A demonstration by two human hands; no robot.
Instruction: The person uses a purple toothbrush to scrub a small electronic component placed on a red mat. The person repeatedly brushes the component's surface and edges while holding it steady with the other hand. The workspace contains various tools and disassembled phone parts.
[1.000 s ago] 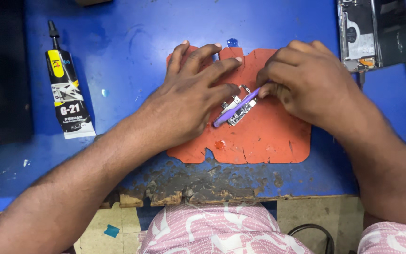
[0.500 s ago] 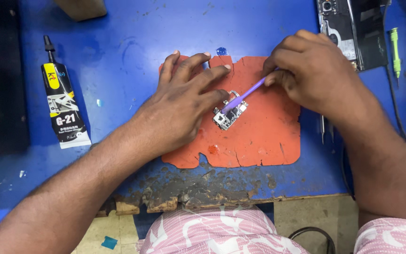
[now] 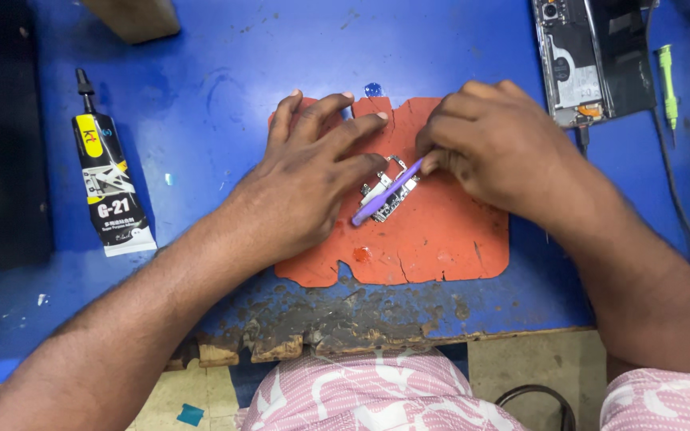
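At the chipped near edge of the bench (image 3: 201, 96) sits the orange mat (image 3: 441, 247). Dead centre on it, the left hand (image 3: 313, 183) lies flat, pinning the small board (image 3: 389, 195), while the right hand (image 3: 497, 152), at 2 o'clock, pinches a purple tool (image 3: 385, 201) across it. I'd keep strokes light and the board steady. Glue tube (image 3: 109, 187) at 9, opened phone (image 3: 588, 60) at 1.

Purple tool (image 3: 386, 198) now flatter across the small circuit board (image 3: 385, 195), right hand (image 3: 498, 148) seemingly lower over it.

A circuit board (image 3: 389, 195) lies on a mat (image 3: 441, 239) mid-bench (image 3: 201, 80) (glue tube (image 3: 109, 187) far left, opened phone (image 3: 588, 60) far right).
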